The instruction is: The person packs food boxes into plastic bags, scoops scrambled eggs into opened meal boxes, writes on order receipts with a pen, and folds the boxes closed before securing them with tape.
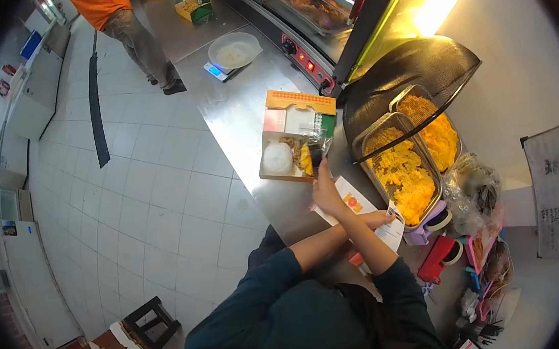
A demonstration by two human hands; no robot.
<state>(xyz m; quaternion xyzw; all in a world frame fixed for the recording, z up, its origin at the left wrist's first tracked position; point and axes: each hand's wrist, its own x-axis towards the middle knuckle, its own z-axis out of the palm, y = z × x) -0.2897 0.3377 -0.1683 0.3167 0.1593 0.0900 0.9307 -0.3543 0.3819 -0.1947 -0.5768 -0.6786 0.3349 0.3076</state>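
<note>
My forearms cross over the steel counter, the right reaching up and leftward, the left lying toward the right. At the front right corner of an open meal box [281, 175], my right hand [325, 190] has its fingertips closed at a dark packet [316, 152] with shiny clear wrapping. The box holds a mound of white rice [278, 156], brown chopped food and a yellow piece [306, 159]. My left hand [380, 218] pinches a white printed paper slip [391, 232]. Beneath my forearms is a white card with a red logo [353, 202].
Right of my hands, a black mesh cover [410, 73] leans over two wire baskets of yellow food [403, 177]. A red tape dispenser [438, 259] sits nearby. Further back are a scale with a bowl [234, 51], a lit food warmer [306, 59] and a person in orange [102, 7].
</note>
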